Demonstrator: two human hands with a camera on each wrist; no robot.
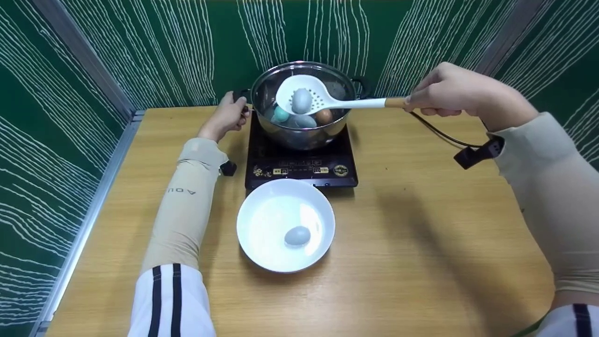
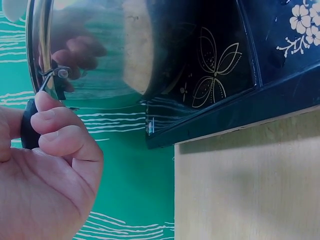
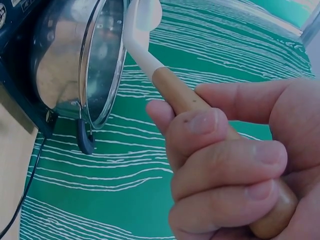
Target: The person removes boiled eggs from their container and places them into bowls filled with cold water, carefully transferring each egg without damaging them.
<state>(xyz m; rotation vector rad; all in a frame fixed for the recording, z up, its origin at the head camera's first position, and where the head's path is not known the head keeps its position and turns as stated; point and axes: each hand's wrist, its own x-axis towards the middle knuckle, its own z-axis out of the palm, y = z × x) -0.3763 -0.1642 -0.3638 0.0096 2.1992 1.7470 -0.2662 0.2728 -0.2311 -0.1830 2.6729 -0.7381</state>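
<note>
My right hand (image 3: 240, 160), closest in its wrist view, has its fingers wrapped round the wooden handle (image 3: 177, 90) of a slotted spoon (image 1: 341, 104); my left hand (image 1: 228, 115) grips the steel pot (image 1: 304, 138) by its black side handle (image 2: 30, 127). The pale egg (image 1: 302, 100) sits in the spoon above the pot (nothing pins it), so a tilt could roll it out.

A wooden-handled white slotted spoon (image 1: 344, 104) is held over a steel pot (image 1: 302, 139) at upper centre, a pale egg (image 1: 302, 100) cradled in its head. Turquoise, brown and grey eggs (image 1: 303, 121) are contained in the pot; below centre, a second pale egg (image 1: 297, 236) is held by a white bowl (image 1: 273, 213).
</note>
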